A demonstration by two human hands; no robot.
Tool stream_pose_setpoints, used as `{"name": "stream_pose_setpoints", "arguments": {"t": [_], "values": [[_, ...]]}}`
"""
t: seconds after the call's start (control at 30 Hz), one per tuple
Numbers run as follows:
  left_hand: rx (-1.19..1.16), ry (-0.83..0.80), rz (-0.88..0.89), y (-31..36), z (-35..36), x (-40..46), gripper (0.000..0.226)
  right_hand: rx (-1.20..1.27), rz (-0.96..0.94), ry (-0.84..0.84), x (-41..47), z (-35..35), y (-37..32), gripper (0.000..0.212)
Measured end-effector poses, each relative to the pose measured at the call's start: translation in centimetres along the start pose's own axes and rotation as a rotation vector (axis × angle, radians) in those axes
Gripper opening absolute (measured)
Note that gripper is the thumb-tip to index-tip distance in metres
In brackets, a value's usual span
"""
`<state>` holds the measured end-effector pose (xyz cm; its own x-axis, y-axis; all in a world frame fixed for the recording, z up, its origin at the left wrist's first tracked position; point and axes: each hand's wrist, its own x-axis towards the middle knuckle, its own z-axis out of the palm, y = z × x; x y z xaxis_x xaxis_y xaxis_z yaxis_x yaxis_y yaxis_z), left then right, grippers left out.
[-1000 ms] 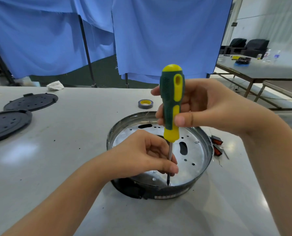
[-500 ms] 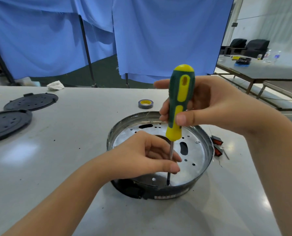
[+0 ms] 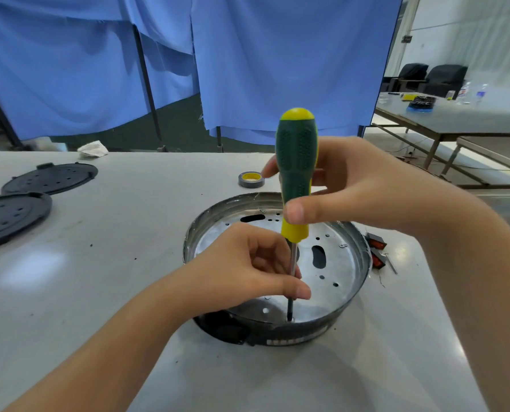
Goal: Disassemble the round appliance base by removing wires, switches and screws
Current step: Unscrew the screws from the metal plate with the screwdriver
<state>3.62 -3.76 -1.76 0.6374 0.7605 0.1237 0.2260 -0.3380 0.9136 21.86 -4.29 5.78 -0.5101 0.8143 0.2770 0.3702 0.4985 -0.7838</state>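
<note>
Near the front edge of the grey table sat the round appliance base, a shallow metal pan with a dark plastic band along its near side. Above it, the right hand had its fingers and thumb wrapped round the green-and-yellow handle of an upright screwdriver, while the left hand pinched the bare shaft low down, guiding the tip onto what was probably a screw at the pan's near rim; the screw head itself could not be made out. If the shaft tilted or the downward push eased, the tip would likely skip out and chew the head or scrape the metal floor. Inside the pan only punched holes and slots showed. To its right lay 2 red switches; far left lay 2 black covers.
</note>
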Motion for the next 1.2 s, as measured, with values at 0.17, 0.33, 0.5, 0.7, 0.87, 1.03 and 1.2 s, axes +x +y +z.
{"name": "stream_pose_setpoints", "arguments": {"t": [0.17, 0.33, 0.5, 0.7, 0.87, 1.03, 1.2], "values": [[0.036, -0.013, 0.001, 0.2, 0.1, 0.1, 0.023, 0.137, -0.028, -0.027, -0.2, 0.0, -0.1, 0.048], [-0.105, -0.154, -0.038, 0.1, -0.4, -0.3, 0.014, 0.327, -0.022, -0.186, -0.7, -0.8, 0.4, 0.072], [-0.121, -0.103, -0.050, 0.1, -0.3, -0.1, 0.009, 0.211, 0.050, -0.090, -0.2, -0.5, 0.8, 0.072], [-0.034, -0.001, -0.016, 0.0, -0.1, 0.1, 0.014, -0.051, 0.029, 0.055, 0.3, 0.2, 0.4, 0.042], [-0.035, -0.043, -0.042, 0.0, -0.2, 0.0, 0.013, 0.204, 0.000, -0.086, -0.3, -0.3, 0.5, 0.055], [-0.171, -0.168, -0.036, -0.1, -0.7, -0.3, 0.019, 0.335, -0.005, -0.161, -0.2, -0.7, 1.1, 0.066], [-0.106, -0.066, -0.032, -0.2, -0.4, 0.0, 0.008, 0.215, 0.037, -0.114, -0.2, -0.6, 0.8, 0.060]]}}
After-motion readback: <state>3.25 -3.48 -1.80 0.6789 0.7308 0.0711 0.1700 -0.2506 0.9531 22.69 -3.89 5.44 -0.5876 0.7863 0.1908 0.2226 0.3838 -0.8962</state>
